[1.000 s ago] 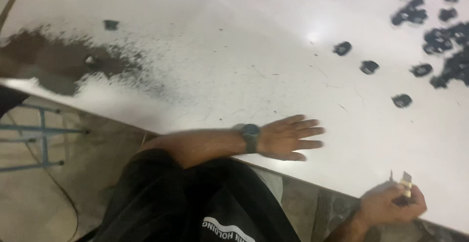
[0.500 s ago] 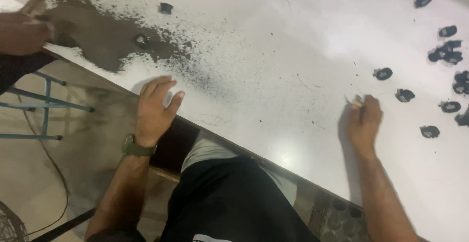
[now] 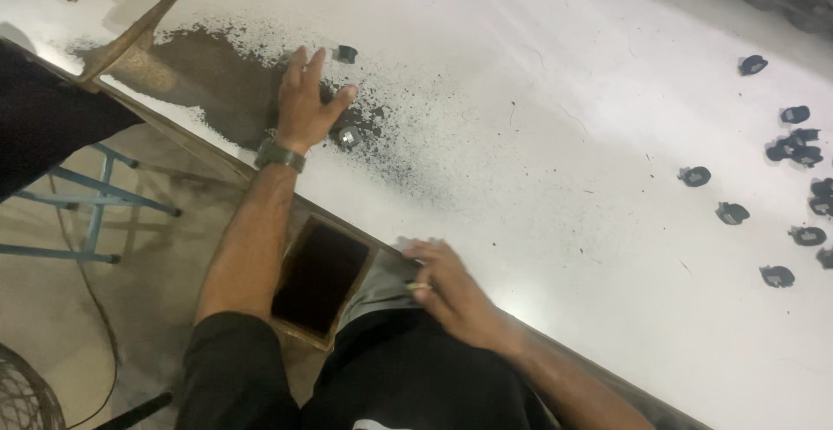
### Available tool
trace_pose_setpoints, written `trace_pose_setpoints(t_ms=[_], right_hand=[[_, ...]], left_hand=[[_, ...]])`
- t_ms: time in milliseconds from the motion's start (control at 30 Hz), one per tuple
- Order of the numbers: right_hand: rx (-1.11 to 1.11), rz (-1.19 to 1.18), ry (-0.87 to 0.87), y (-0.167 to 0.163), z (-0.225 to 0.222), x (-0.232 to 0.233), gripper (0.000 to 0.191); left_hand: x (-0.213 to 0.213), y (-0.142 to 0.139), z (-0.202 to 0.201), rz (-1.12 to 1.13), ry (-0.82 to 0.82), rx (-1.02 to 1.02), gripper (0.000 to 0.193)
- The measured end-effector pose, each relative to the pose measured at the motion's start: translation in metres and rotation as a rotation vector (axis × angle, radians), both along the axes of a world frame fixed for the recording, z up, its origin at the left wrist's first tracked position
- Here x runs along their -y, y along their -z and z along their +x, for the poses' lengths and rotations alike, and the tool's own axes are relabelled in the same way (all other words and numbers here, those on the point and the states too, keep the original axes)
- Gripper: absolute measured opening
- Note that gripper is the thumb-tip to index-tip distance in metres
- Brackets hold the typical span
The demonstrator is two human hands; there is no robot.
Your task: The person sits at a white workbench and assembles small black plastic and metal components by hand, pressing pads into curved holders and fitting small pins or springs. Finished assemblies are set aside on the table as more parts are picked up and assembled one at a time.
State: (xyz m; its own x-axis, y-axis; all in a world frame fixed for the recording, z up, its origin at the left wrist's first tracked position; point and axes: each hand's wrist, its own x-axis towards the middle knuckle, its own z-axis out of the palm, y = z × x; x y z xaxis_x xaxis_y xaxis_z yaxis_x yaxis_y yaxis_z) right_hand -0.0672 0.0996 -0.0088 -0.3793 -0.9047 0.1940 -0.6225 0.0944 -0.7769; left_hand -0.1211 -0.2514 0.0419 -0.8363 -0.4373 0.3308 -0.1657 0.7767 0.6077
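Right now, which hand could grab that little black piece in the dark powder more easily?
Probably the left hand: it lies flat on the dark powder, right beside the small black piece. The right hand is back at the table edge.

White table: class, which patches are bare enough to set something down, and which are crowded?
Bare: the table's wide middle, between the dark powder patch under the left hand and the small black parts scattered at right. Crowded: the powder patch, those parts, and the near edge by the right hand.

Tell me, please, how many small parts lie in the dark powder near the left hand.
2: one small part just beyond the left hand's fingertips, another beside its thumb, both in the dark powder; the hand may hide more.
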Motion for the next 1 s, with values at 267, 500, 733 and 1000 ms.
trace_pose_setpoints(t_ms=[267, 500, 733, 1000], right_hand=[[0.416, -0.076, 0.912, -0.007, -0.029, -0.146, 0.013], [0.177, -0.178, 0.802, 0.017, -0.014, -0.155, 0.014], [0.295, -0.441, 0.814, 0.049, -0.016, -0.146, 0.011], [0.215, -0.394, 1.077, 0.055, -0.012, -0.202, 0.026]], left_hand=[[-0.042, 0.021, -0.057, 0.195, 0.627, 0.087, 0.066], [-0.174, 0.072, -0.011, -0.307, 0.482, 0.131, 0.059], [-0.253, 0.056, -0.017, -0.152, 0.594, -0.137, 0.039], [-0.216, 0.014, 0.014, -0.425, 0.924, 0.616, 0.061]])
